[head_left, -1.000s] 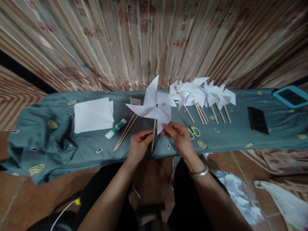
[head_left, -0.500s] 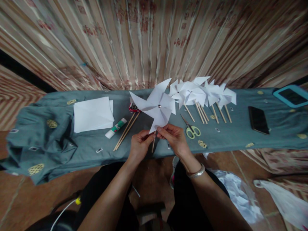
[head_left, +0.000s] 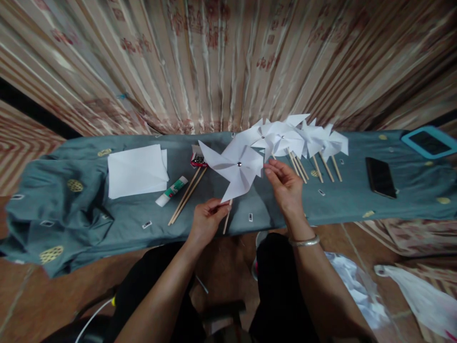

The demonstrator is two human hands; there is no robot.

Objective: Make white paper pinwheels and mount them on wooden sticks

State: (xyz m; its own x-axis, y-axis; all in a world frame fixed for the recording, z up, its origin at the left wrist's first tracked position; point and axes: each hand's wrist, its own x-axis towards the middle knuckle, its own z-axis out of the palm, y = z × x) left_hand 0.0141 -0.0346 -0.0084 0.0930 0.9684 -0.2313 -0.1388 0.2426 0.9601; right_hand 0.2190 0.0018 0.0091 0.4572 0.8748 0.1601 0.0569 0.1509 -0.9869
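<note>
My left hand [head_left: 207,218] grips the wooden stick of a white paper pinwheel [head_left: 236,167] held upright over the table's near edge. A metal pin shows at the pinwheel's centre. My right hand [head_left: 285,186] is raised beside the pinwheel's right blade, fingers apart, its fingertips at or very near the blade's edge. It covers the scissors seen earlier. A silver bangle sits on my right wrist.
Several finished pinwheels [head_left: 303,138] lie at the back right. A paper stack [head_left: 137,169], glue stick [head_left: 171,190] and spare sticks [head_left: 187,193] lie left. A black phone [head_left: 380,177] and blue-cased tablet [head_left: 428,141] lie right. Teal cloth [head_left: 71,209] covers the table; curtains hang behind.
My right hand let go of the lower blade and moved up and right to the pinwheel's right side. The pinwheel has turned and tilted slightly; my left hand keeps the stick.
</note>
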